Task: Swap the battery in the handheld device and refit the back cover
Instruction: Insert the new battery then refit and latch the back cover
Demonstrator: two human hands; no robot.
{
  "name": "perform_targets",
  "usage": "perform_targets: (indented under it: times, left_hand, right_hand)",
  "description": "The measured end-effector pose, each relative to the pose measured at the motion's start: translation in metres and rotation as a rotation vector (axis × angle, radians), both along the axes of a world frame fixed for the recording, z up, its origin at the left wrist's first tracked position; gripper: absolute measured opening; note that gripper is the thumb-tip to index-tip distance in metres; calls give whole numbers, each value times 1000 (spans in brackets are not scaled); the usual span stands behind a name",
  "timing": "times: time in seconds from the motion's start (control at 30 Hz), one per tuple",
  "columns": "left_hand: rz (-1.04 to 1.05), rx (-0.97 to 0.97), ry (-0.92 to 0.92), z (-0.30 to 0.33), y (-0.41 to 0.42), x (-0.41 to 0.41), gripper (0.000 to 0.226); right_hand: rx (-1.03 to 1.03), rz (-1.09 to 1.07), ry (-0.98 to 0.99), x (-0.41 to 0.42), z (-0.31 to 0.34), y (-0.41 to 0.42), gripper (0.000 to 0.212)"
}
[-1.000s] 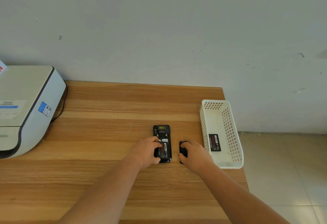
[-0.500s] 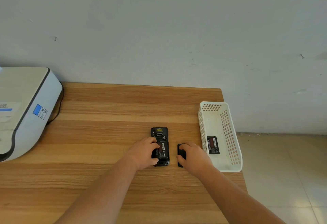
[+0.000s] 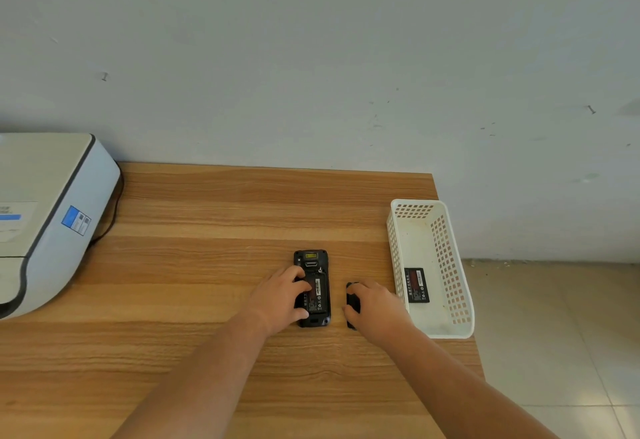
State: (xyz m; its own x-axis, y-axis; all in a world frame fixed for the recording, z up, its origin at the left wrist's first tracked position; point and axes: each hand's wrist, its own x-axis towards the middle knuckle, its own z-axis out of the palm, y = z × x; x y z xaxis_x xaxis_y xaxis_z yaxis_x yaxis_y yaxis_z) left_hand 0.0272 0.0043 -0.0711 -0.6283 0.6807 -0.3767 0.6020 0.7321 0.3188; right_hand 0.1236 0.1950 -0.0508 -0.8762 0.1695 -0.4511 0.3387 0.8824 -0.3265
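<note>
The black handheld device (image 3: pixel 313 262) lies face down on the wooden table (image 3: pixel 207 217), its back open with a battery (image 3: pixel 318 295) showing in the bay. My left hand (image 3: pixel 280 300) rests on the device's left side, fingers gripping its edge. To the right, my right hand (image 3: pixel 375 307) covers the black back cover (image 3: pixel 352 301) lying on the table, fingers curled around it. A second battery (image 3: pixel 416 284) lies in the white basket (image 3: pixel 450 265).
A white and grey printer (image 3: pixel 45 217) with a black cable stands at the table's left. The basket sits at the table's right edge, beyond which is tiled floor (image 3: pixel 561 334). A plain wall runs behind the table.
Both hands stay where they were on the device and the cover. Only the camera view has shifted slightly.
</note>
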Motion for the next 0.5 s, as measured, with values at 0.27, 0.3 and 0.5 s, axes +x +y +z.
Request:
perform_targets:
  times: [0.27,0.3,0.5]
  left_hand:
    - [106,-47,9,6,-3,-10,62]
    - [107,-57,6,7,-2,-10,62]
    - [95,-106,17,3,3,-3,63]
  right_hand:
    - [23,135,36,-23,-13,-19,49]
    - [31,156,41,-25,-14,-21,50]
    - [113,220,38,-35,-22,-24,54]
